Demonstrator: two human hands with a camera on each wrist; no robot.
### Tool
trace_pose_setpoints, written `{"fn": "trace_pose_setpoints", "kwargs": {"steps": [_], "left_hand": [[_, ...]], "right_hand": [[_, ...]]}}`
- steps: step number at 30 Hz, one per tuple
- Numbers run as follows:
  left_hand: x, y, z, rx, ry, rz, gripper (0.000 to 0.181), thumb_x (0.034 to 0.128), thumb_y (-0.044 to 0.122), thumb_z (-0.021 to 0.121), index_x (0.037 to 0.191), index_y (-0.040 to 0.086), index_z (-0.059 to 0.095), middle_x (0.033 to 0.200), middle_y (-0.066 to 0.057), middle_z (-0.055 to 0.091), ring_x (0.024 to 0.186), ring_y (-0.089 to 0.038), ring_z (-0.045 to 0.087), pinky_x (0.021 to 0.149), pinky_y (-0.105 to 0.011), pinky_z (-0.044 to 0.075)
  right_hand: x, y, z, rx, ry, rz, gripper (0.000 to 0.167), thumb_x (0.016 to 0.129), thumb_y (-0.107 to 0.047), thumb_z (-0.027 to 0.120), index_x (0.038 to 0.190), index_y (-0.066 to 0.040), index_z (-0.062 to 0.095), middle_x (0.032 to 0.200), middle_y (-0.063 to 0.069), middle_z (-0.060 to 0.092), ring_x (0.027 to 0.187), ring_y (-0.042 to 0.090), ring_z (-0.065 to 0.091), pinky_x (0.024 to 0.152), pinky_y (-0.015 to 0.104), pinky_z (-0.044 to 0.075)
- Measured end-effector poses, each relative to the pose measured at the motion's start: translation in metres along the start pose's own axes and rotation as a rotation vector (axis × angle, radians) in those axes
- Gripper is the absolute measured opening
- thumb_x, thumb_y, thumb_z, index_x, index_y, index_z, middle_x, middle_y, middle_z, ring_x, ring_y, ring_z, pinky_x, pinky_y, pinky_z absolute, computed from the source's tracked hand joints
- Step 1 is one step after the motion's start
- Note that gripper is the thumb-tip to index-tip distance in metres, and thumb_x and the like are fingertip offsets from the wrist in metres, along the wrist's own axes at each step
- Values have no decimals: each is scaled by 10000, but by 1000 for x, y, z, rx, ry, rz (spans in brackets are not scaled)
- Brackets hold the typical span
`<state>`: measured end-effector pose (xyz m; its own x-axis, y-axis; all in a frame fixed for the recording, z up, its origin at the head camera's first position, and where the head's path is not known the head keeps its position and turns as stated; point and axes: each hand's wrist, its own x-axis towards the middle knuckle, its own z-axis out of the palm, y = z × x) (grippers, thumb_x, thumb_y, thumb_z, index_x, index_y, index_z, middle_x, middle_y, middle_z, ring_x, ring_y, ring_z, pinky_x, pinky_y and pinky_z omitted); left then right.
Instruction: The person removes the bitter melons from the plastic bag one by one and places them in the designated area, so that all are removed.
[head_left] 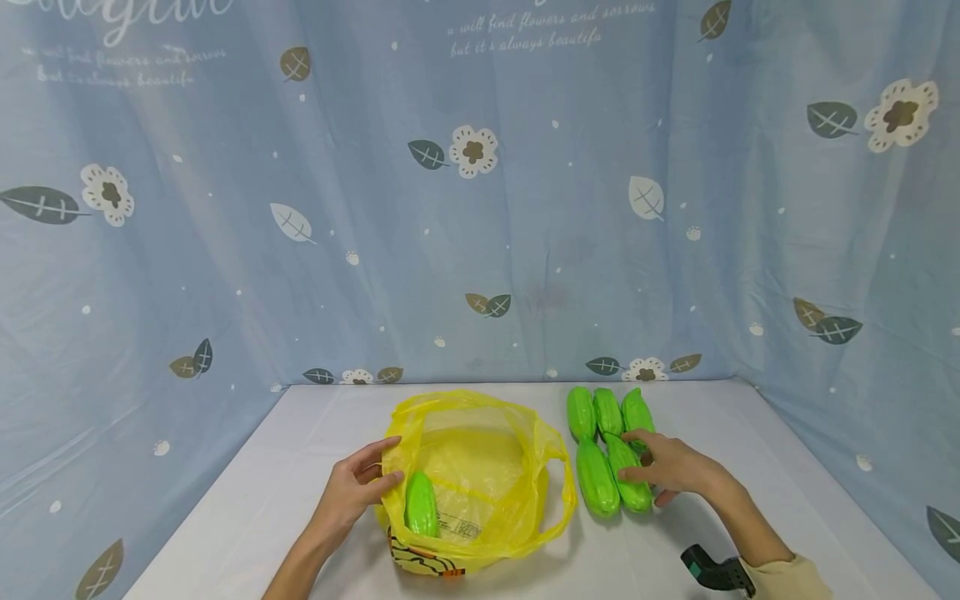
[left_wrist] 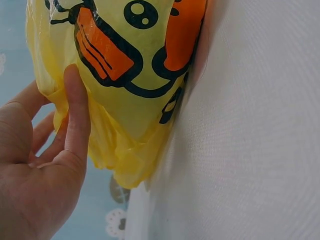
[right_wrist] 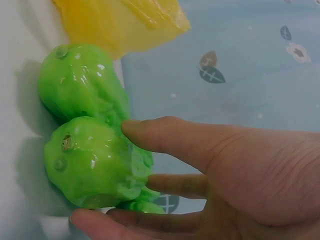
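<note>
A yellow plastic carrier bag [head_left: 517,533] stands with its mouth wide, a bright-green gourd [head_left: 422,505] visible inside. My left hand [head_left: 352,483] pinches the bag's left rim between thumb and fingers; in the left wrist view, the thumb lies on the outside of the printed plastic. My right hand [head_left: 678,465] is over the near-right gourd [head_left: 628,483], its thumb and fingers spread around it. In the right wrist view the thumb reaches the seam between two glossy gourds, while the other fingers extend along the far side of the nearer gourd [right_wrist: 90,165].
Several gourds lie between the bag and my right hand: three in the far row, including one gourd [head_left: 581,412] at left, and two nearer. A white-covered table [head_left: 315,417] meets a blue patterned curtain [head_left: 375,250] at the back and sides.
</note>
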<state>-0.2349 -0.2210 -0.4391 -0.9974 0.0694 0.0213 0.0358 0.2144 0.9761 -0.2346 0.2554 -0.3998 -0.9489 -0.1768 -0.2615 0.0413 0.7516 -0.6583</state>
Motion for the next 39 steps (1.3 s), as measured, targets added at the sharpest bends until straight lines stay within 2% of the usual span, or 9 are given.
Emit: {"fn": "trace_pose_setpoints", "kwargs": {"steps": [8,13,21,29,32,39], "left_hand": [[0,0,0,-4,-1,-1,555,825,214,788,1345,234,593,1371,-103,593,1026,-160,671,687,-317,584],[0,0,0,-4,-1,-5,561,822,218,790,1346,233,591,1366,-104,596,1030,-169,669,694,-319,586],[1,1,-1,5,-11,-4,557,828,233,787,1348,231,588,1374,-104,591,1031,-173,668,698,-316,584],[1,2,0,-3,-6,-6,558,824,221,789,1345,229,591,1358,-107,603,1020,-169,670,696,-314,583],[1,2,0,-5,-3,-8,558,822,213,790,1344,227,594,1352,-108,607,1016,-171,671,695,-315,584],[1,1,0,4,1,-10,560,823,216,788,1347,229,590,1352,-107,607,1015,-173,669,692,-309,581]], "right_hand": [[-4,0,-5,-1,0,-8,774,869,-341,745,1469,-15,379,1087,159,649,822,209,660,561,374,582],[-5,2,-9,-22,16,-39,762,871,-359,736,1456,-9,396,1115,187,655,864,255,677,568,368,576],[-12,-4,-14,-67,87,-100,746,883,-373,717,1448,0,405,1174,290,616,644,247,662,573,369,549],[-17,-12,-16,-95,118,-119,728,896,-399,696,1447,-18,412,1195,313,601,676,240,676,568,342,531],[-19,-14,-17,-116,137,-130,719,897,-407,692,1445,-27,421,1193,296,613,715,235,678,581,337,524],[-23,-21,-20,-177,190,-166,697,898,-451,677,1431,-62,453,1185,241,642,958,313,679,683,411,548]]}}
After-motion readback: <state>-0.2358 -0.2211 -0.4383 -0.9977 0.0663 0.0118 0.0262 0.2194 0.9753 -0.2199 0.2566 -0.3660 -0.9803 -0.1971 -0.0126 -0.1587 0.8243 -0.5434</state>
